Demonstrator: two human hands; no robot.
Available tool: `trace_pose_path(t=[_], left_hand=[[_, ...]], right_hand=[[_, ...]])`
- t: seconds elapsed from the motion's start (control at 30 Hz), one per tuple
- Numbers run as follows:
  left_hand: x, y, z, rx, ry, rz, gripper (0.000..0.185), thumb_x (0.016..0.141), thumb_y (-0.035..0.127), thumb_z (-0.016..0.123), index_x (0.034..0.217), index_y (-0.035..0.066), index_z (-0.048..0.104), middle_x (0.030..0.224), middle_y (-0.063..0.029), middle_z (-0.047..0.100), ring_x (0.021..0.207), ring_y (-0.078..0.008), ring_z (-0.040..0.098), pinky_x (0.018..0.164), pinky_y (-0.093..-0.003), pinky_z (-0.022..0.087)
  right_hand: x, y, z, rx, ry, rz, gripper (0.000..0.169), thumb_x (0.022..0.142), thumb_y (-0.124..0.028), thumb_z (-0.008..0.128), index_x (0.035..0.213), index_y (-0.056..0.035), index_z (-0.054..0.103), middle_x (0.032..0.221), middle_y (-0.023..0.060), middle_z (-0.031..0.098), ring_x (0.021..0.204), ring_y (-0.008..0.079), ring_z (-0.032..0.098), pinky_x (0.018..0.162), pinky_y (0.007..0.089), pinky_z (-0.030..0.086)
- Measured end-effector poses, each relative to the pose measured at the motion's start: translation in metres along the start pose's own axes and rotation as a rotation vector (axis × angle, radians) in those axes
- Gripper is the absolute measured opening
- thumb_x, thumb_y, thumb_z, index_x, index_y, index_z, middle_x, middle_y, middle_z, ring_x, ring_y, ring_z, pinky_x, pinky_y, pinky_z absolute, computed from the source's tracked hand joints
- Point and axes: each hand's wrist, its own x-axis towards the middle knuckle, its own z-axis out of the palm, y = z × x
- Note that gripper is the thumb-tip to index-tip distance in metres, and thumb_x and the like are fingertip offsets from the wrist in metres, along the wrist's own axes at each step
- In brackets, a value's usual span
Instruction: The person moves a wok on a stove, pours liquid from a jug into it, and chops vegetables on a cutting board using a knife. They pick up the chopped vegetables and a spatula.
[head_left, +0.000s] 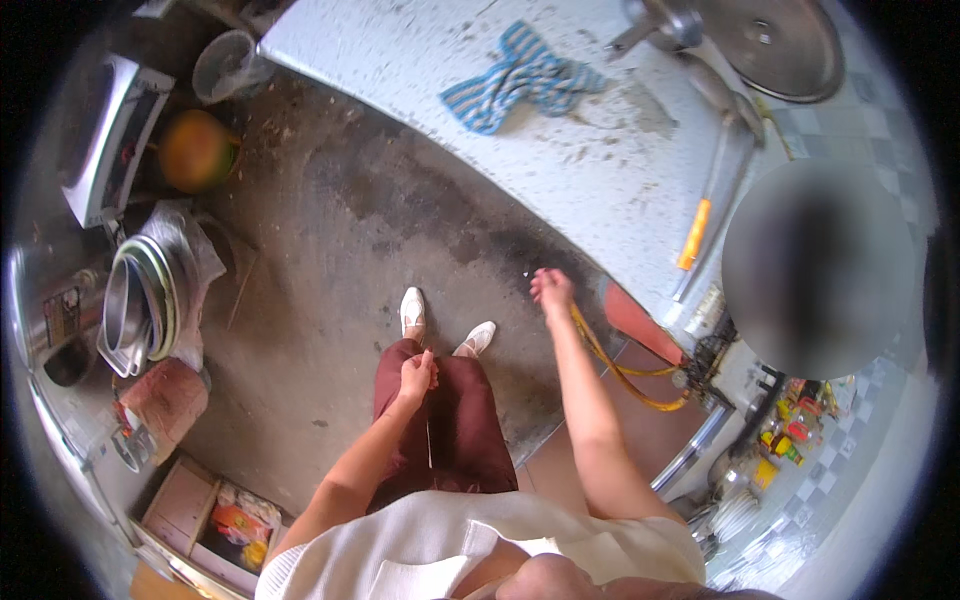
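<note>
My left hand hangs in front of my maroon trousers, its fingers curled in and nothing visible in it. My right hand is farther forward, beside the edge of a white speckled countertop. Its fingers look bent, but blur hides how far they close; no object shows in it. Behind the right wrist loops a yellow hose, running to the stove side. On the countertop lies a crumpled blue-and-grey striped cloth. A long-handled utensil with an orange grip rests nearer the wall.
A round metal lid leans at the counter's far right. Seasoning packets and bottles line the tiled wall. At left stand stacked metal basins, a clear bucket and an open drawer. The concrete floor has dark stains.
</note>
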Motion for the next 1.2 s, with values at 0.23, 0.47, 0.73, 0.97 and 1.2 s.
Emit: trace_pose_path(t=[0.23,0.47,0.73,0.97,1.2], left_hand=[[0.049,-0.091,0.002,-0.244,0.042,0.111,0.019,0.100,0.023,0.044,0.095,0.007,0.054,0.072,-0.0020,0.058,0.055,-0.0113,0.055,0.049,-0.0239,0.044],[0.067,-0.156,0.023,-0.239,-0.010,-0.114,0.014,0.097,0.019,0.050,0.097,0.006,0.054,0.075,-0.0020,0.060,0.058,-0.0114,0.057,0.050,-0.0250,0.045],[0.076,-0.148,0.024,-0.447,-0.018,-0.122,0.019,0.098,0.026,0.050,0.096,0.008,0.055,0.078,-0.0028,0.061,0.062,-0.0123,0.059,0.057,-0.0257,0.048],[0.069,-0.144,0.020,-0.417,-0.017,-0.190,0.026,0.097,0.034,0.052,0.099,0.009,0.056,0.082,-0.0029,0.061,0.067,-0.0132,0.061,0.062,-0.0277,0.049],[0.074,-0.149,0.024,-0.338,0.006,-0.091,0.022,0.098,0.028,0.050,0.098,0.008,0.056,0.081,-0.0017,0.061,0.067,-0.0120,0.059,0.061,-0.0265,0.049]], right_hand=[[0.137,0.032,-0.003,0.446,0.011,0.209,0.014,0.090,-0.017,0.060,0.099,-0.0064,0.059,0.088,0.0070,0.063,0.076,0.0182,0.061,0.066,0.0302,0.050],[0.212,0.052,0.004,0.567,0.130,0.099,0.017,0.089,-0.016,0.061,0.102,-0.0056,0.057,0.091,0.0102,0.063,0.082,0.0245,0.063,0.067,0.0343,0.053],[0.315,0.095,-0.119,-0.991,0.919,0.060,0.044,0.084,-0.027,0.063,0.114,0.0048,0.058,0.118,0.0219,0.059,0.110,0.0328,0.057,0.095,0.0419,0.045],[0.368,0.103,-0.145,-0.777,0.649,-0.144,0.051,0.079,-0.029,0.068,0.115,0.0056,0.057,0.112,0.0206,0.063,0.097,0.0320,0.063,0.084,0.0419,0.049],[0.300,0.134,-0.078,-0.949,0.622,-0.256,0.046,0.081,-0.035,0.060,0.099,0.0066,0.063,0.091,0.0251,0.066,0.087,0.0400,0.063,0.080,0.0455,0.048]])
